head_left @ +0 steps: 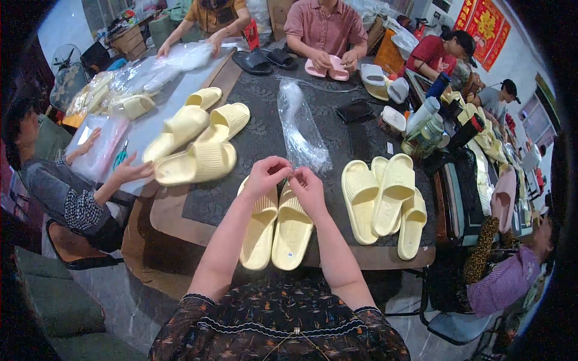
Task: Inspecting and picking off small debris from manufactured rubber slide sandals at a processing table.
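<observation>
A pair of pale yellow slippers (293, 231) lies side by side at the table's near edge, toes pointing away from me. The right one has a small sticker on its heel. Over the toe ends, my left hand (265, 177) and my right hand (308, 191) meet with fingertips pinched together. Whatever thin thing they hold is too small to make out. Just beyond my fingers lies a bundle of clear plastic strands (295, 123) in a clear bag. More yellow slippers (394, 189) rest to the right, several overlapping.
Yellow slippers (195, 163) pile up at left, where a seated person's hand (129, 171) touches one. Bagged slippers (135, 105) and scissors (121, 155) lie beyond. Across the table a person holds pink slippers (328, 67). Bottles (423, 138) and a container (393, 120) stand at right.
</observation>
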A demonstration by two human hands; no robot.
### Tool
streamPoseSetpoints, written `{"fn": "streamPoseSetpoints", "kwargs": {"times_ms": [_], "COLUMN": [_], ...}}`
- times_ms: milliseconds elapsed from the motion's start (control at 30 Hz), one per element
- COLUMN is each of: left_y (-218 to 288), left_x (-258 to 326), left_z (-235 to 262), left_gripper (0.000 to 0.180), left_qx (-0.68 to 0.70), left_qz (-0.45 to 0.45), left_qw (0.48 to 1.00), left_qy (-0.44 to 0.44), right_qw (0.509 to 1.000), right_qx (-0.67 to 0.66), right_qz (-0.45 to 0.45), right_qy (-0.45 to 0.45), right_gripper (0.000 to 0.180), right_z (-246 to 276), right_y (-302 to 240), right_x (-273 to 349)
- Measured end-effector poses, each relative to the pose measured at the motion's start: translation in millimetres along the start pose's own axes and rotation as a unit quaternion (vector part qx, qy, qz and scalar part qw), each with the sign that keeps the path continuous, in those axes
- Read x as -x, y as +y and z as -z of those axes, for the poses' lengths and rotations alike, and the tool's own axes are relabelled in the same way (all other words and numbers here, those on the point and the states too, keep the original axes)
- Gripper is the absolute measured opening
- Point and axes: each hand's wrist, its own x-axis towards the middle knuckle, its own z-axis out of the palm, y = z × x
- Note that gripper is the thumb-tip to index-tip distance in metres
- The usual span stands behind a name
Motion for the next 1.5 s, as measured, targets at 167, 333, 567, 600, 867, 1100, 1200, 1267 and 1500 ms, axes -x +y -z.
{"fn": "streamPoseSetpoints", "kwargs": {"times_ms": [167,333,567,600,867,1100,1200,1267,1500], "left_y": [0.1,1.0,4.7,3.5,-0.5,-6.9,-0.6,-3.6,-2.6], "left_x": [1.8,2.0,1.5,1.8,-0.2,-1.1,-2.1,-1.3,-2.3], "left_z": [0.5,-1.0,-0.6,-1.2,0.0,-0.9,-1.2,3.6,-3.4], "left_gripper": [0.014,0.015,0.016,0.016,0.017,0.015,0.015,0.016,0.016], "left_qx": [-0.014,-0.044,-0.056,-0.052,-0.053,-0.080,-0.052,-0.033,-0.070], "left_qz": [0.016,0.031,0.019,0.011,0.025,0.006,0.009,0.018,-0.002], "left_qw": [0.999,0.998,0.997,0.997,0.997,0.996,0.997,0.998,0.996], "left_qy": [0.032,0.031,0.053,0.059,0.056,0.026,0.056,0.059,0.053], "right_qw": [0.997,0.999,0.996,0.998,0.995,0.999,0.994,0.998,0.993], "right_qx": [-0.048,-0.026,-0.036,-0.012,-0.020,0.036,-0.059,-0.021,-0.053], "right_qz": [-0.004,0.019,-0.028,-0.007,0.006,0.023,-0.025,-0.008,-0.014], "right_qy": [0.061,0.021,0.071,0.069,0.094,0.032,0.092,0.065,0.100], "right_gripper": [0.011,0.011,0.013,0.013,0.015,0.015,0.014,0.014,0.015], "right_z": [-1.3,1.5,2.9,2.3,4.5,2.9,4.1,2.1,5.2], "right_y": [-9.6,-6.9,-5.1,-4.0,9.1,9.4,8.1,-2.0,12.7], "right_x": [-0.1,0.2,-2.7,-3.2,-4.6,-3.2,-7.8,-4.0,-6.9]}}
